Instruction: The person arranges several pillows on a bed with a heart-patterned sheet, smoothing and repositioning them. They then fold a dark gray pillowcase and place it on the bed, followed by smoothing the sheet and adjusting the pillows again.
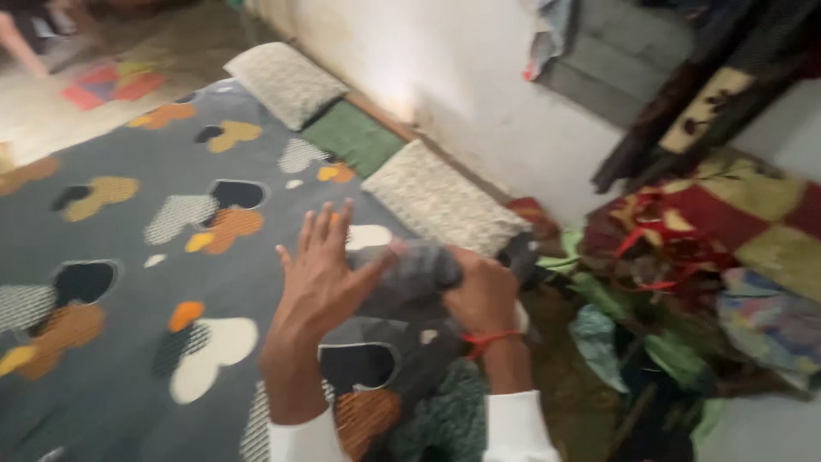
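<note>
gripping a bunched corner of the dark grey bedsheet is what my right hand does in the head view: its fingers are curled closed around a rolled grey wad of the fabric at the edge of the bed, with a red thread band around the wrist just below. my left hand is open, fingers spread and pointing upward, palm pressed flat against the left side of that same wad. both wrists show white sleeves at the bottom of the frame. the sheet, printed with white, orange and black heart shapes, lies spread over the bed to the left and far side, and it looks mostly flat there; only the near right corner is gathered. judged from this, the step in hand is handling that corner of the sheet at the bed's edge, and the next move calls for a steady pull by the closed hand while the open hand keeps the fabric from slipping. two pale textured pillows rest along the white wall, with a green cloth between them. no box, basket or bin is visible; the nearest thing to a store is the loose heap of coloured clothes and quilts on the right, beside the bed. the picture is motion-blurred, so finer detail of the heap cannot be told. another person's arm shows at the far top left, well apart from my hands.
</note>
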